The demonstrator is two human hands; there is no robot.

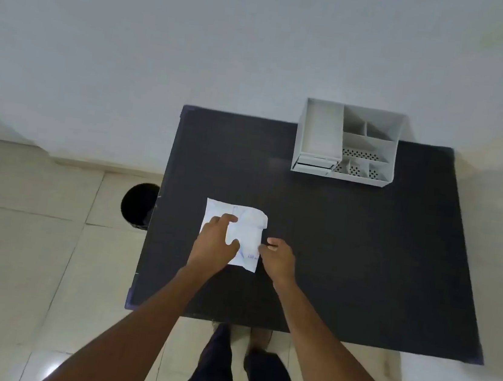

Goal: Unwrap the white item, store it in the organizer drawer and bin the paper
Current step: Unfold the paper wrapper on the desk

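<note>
A white paper wrap (247, 226) with faint blue print lies on the black table (347, 249), left of the middle. My left hand (213, 242) rests flat on its left part, fingers spread over the paper. My right hand (277, 255) pinches the paper's right edge between thumb and fingers. The white item inside is hidden by the paper. The grey desk organizer (346, 142) stands at the table's far edge, with its small drawers (313, 163) at the front left, shut.
A black round bin (137, 205) stands on the tiled floor just left of the table. A white wall runs behind the table. My legs and feet are below the table's near edge.
</note>
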